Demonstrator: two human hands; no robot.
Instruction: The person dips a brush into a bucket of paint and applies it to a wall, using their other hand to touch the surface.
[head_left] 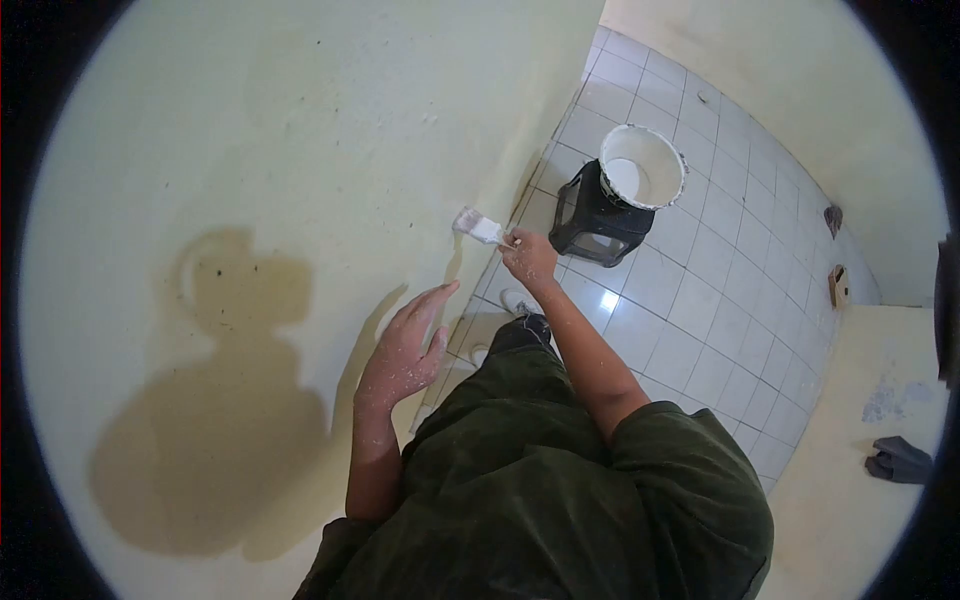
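Observation:
My right hand (529, 257) is closed round the handle of a paintbrush (480, 226). White paint coats the brush, and its bristles point left, at or close to the pale wall (330, 130); whether they touch it I cannot tell. My left hand (405, 345) is held beside the wall, lower left of the brush, with its thumb apart from the fingers and nothing in it. Small white specks cover both hands and forearms. Beyond my right hand, a white bucket (668, 150) smeared with paint rests on a black stool (597, 222).
White tiles (690, 250) cover the floor. My shoes are near the wall's foot. A small brown box (838, 286) and a dark object (833, 220) lie at the far right. Dark cloth (899, 461) is at the right wall. My shadow falls on the left wall.

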